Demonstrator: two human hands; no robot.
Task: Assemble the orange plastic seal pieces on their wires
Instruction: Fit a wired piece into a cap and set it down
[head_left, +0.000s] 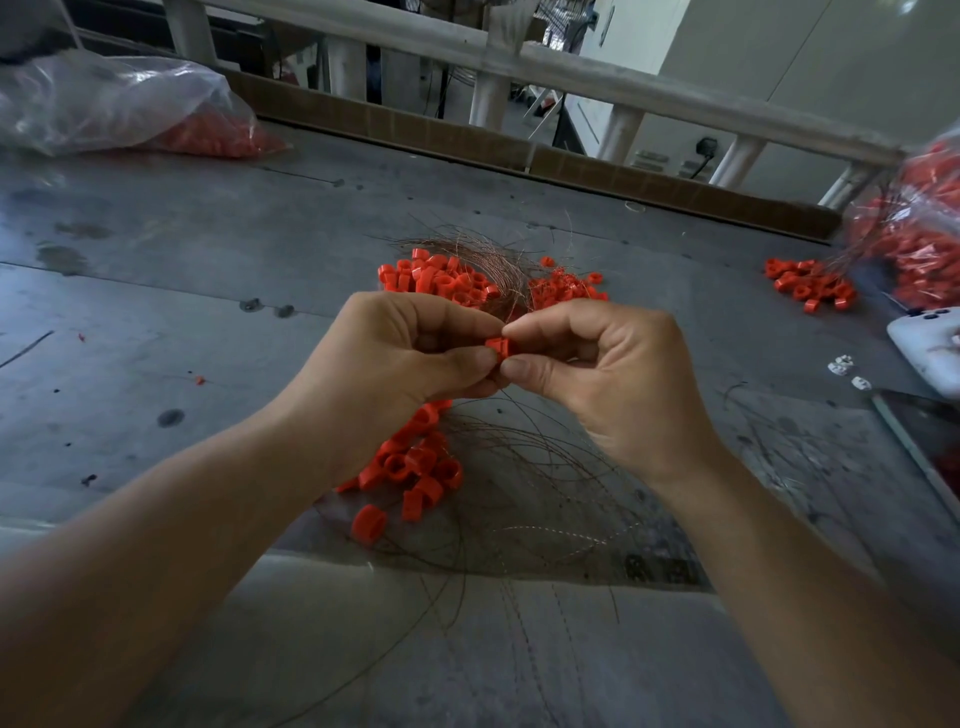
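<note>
Over the middle of the grey table, my left hand (400, 358) and my right hand (597, 364) meet fingertip to fingertip and both pinch one small orange seal piece (500, 347). Behind the hands lies a heap of loose orange seal pieces (441, 280) with a bundle of thin copper-coloured wires (493, 254) across it. A second heap of orange pieces (410, 467) lies under my left wrist. More thin wires (540, 493) curl over the table below my right hand. Whether a wire passes through the held piece cannot be told.
A clear plastic bag of orange pieces (130, 104) lies at the far left. Another bag of orange pieces with wires (919, 228) stands at the right edge, a small pile (810, 286) beside it. A white device (930, 348) and small white bits (841, 366) lie at right. A cardboard strip (467, 135) lines the far edge.
</note>
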